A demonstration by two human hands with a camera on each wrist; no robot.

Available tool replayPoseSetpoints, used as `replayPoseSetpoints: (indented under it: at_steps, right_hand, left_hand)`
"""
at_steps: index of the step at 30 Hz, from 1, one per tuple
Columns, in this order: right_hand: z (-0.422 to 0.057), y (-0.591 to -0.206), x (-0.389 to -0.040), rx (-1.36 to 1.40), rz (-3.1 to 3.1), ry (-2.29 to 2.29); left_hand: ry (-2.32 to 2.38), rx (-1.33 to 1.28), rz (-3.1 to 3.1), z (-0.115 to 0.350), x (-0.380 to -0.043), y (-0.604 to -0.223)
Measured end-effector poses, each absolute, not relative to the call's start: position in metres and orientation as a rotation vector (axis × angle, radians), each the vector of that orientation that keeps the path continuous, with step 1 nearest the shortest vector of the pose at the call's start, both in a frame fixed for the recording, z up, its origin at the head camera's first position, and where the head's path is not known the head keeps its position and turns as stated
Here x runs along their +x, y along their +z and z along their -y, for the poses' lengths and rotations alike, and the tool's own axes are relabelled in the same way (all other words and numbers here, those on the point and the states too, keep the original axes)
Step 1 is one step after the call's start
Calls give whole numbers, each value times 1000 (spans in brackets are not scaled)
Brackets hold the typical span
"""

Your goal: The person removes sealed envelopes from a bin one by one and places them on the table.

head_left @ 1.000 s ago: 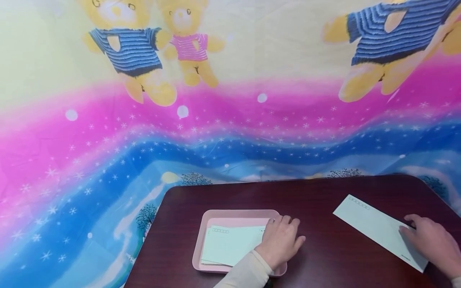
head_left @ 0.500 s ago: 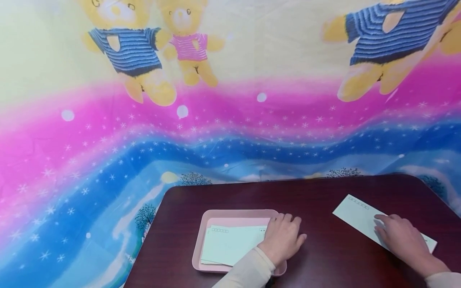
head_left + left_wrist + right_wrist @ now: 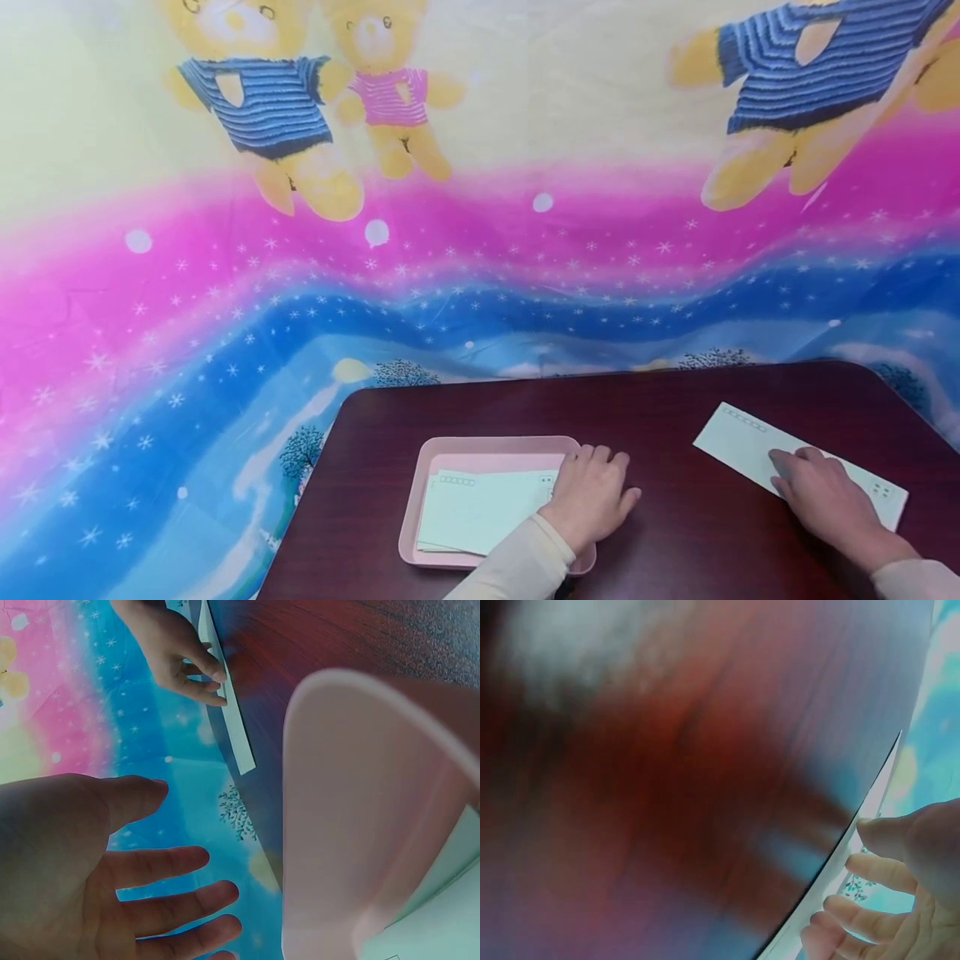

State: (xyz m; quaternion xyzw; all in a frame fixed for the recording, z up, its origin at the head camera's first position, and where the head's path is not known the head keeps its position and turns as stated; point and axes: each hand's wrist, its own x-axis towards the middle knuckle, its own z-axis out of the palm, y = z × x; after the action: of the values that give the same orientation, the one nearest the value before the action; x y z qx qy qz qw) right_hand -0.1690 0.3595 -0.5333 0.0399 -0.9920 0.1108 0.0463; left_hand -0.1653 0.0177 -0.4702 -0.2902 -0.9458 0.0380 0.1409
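Note:
A long pale envelope (image 3: pixel 738 446) lies slantwise on the right part of the dark table. My right hand (image 3: pixel 832 504) rests over its middle; in the right wrist view the fingers, loosely bent, touch the envelope (image 3: pixel 821 889) without curling round it. Small printed marks show at both ends of it. To the left, my left hand (image 3: pixel 588 496) hovers over the right edge of a pink tray (image 3: pixel 491 444). Its fingers spread apart in the left wrist view, and they hold nothing. Several pale envelopes (image 3: pixel 480 512) lie stacked in the tray, their right end hidden under that hand and sleeve.
Dark reddish-brown table (image 3: pixel 637 417) surface spans between the tray and the single envelope. Behind the table's far edge hangs a colourful cloth (image 3: pixel 465 225) printed with teddy bears and snowflakes.
My right hand has moved left along the envelope, from near its right end to its middle. The envelope's right end now sits slightly higher. My left hand has hardly moved.

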Motion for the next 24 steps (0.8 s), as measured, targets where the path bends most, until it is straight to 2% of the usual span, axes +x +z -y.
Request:
replayPoseSetpoints:
  at_steps: [24]
  right_hand:
    - [-403,-537,-193,4,3147,401]
  left_hand:
    - [96,-890,2731,-31,-164,-471]
